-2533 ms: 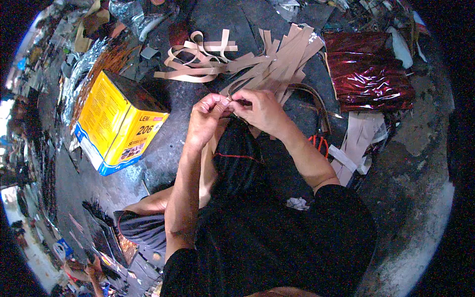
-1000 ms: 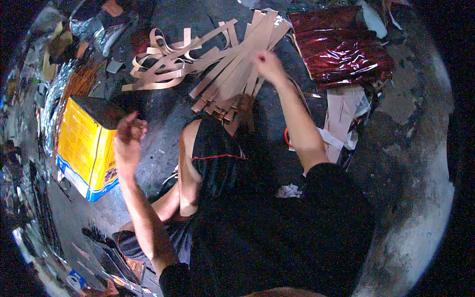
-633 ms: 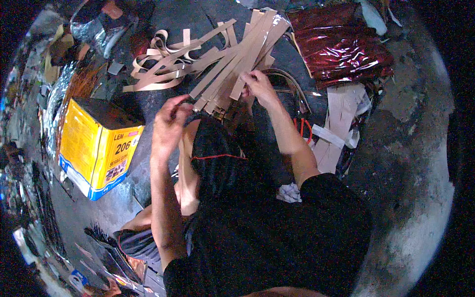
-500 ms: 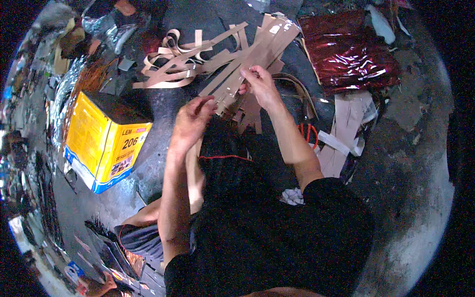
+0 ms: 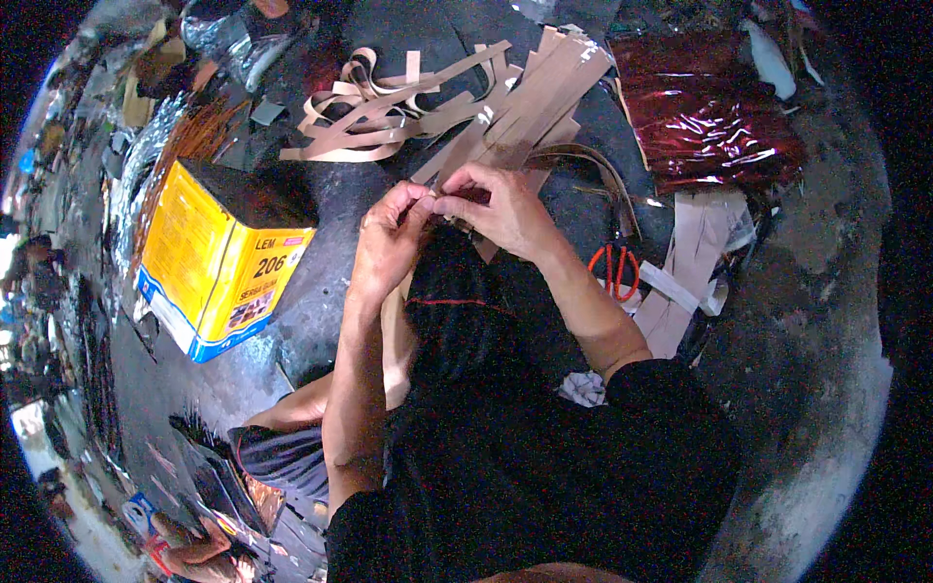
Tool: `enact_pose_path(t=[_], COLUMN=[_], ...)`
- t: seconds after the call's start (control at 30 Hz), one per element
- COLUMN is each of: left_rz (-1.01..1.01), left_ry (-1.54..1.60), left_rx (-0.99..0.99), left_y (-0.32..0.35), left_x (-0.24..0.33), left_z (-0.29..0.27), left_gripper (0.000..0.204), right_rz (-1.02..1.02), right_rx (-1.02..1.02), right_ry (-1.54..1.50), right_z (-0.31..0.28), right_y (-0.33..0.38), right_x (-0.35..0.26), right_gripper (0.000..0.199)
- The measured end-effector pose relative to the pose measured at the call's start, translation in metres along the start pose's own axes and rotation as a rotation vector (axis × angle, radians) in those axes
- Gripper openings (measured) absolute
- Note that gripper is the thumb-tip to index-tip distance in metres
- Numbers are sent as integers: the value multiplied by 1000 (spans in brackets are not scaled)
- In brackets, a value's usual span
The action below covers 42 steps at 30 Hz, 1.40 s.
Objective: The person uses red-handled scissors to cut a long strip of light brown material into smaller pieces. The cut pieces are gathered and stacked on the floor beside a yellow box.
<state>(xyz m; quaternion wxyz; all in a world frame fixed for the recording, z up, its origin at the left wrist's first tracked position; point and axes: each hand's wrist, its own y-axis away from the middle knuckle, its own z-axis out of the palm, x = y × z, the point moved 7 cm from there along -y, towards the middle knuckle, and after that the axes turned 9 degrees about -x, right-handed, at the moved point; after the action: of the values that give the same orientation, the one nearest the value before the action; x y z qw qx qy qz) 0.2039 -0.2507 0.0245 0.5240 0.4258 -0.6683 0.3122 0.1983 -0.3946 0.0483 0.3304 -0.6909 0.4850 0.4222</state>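
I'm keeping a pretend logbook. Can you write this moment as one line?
left hand: pinching; right hand: pinching beside left; holds: unclear; tan strips: beyond hands; yellow tin: person's left; red bundle: right

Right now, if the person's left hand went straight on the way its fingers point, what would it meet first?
The left hand would most likely meet the right hand, which looks to be touching it or nearly so, though depth there is unclear.

A head-worn fisheye camera faces steeply down over the wearer's black shirt (image 5: pixel 554 457). Both hands (image 5: pixel 387 243) appear near, above centre, with dark floor (image 5: pixel 797 291) curving around them.
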Motion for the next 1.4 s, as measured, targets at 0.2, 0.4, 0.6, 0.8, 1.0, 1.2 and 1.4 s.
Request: enact_pose_path(t=[0.2,0.4,0.6,0.8,1.0,1.2,1.4], left_rz=[133,221,164,86,-247,-776,-830], left_ry=[-217,-475,-422,-295,-348,-1202,-1277], left_rx=[8,9,52,134,274,365,415], left_y=[7,19,21,30,147,323,296], left_x=[25,42,36,28,-35,-94,-68], left_z=[4,3,-3,-18,-127,-264,-273], left_gripper=[7,8,7,4,8,35,30], right_rz=[-23,30,25,-44,241,137,92], right_rx=[-83,28,-70,-53,353,974,946], right_ry=[110,320,137,95,-1083,-1202,-1088], right_z=[-1,18,22,18,-77,-225,-241], right_y=[12,11,2,-3,-9,44,-19], right_x=[-12,-12,6,7,133,286,242], right_gripper=[20,13,16,16,19,16,15])
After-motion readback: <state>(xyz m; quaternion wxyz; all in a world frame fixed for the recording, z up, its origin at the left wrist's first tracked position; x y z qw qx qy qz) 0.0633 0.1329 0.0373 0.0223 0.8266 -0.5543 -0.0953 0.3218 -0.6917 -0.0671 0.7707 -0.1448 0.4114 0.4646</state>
